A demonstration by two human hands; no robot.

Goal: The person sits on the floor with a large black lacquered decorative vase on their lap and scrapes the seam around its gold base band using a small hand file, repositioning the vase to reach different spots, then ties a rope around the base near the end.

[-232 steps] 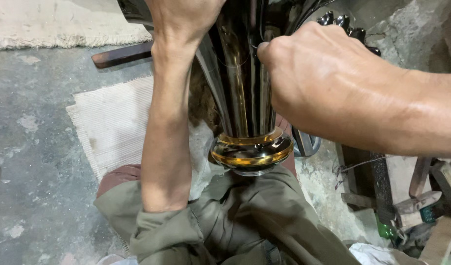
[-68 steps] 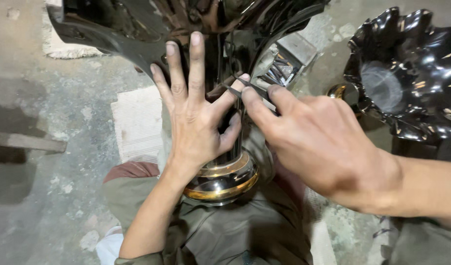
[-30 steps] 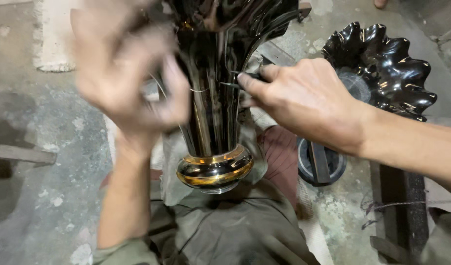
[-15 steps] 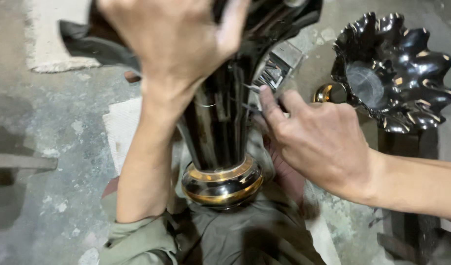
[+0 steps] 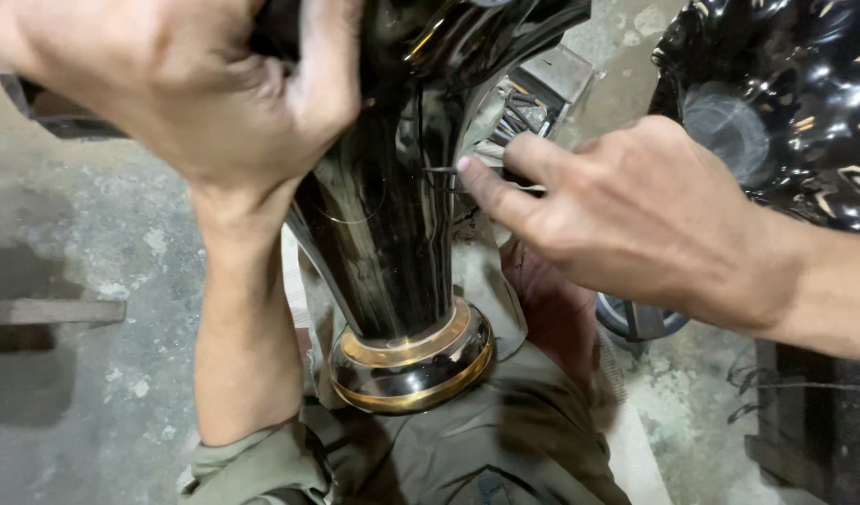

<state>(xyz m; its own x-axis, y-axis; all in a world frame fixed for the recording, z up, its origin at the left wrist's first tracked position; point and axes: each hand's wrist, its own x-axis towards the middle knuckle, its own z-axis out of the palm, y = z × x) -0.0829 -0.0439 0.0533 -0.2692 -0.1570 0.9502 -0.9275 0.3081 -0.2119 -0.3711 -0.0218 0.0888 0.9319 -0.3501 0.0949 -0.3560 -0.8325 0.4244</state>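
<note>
While the right hand (image 5: 636,215) pinches a thin dark wire (image 5: 439,171) between thumb and forefinger tips, the other fingers curled loosely, that wire lies against the side of a tall, glossy black fluted metal vase (image 5: 383,234). Just left of those fingertips the vase narrows down to a rounded base with gold-coloured bands (image 5: 413,360), which rests on the person's olive-green trousers (image 5: 486,449). Above and left of them, the left hand (image 5: 178,84) is closed tight around the vase's flared upper part. Well right of the knuckles stands a second shiny black ruffled metal piece (image 5: 785,103). Beyond everything lies a grey, stained concrete floor (image 5: 84,252).
</note>
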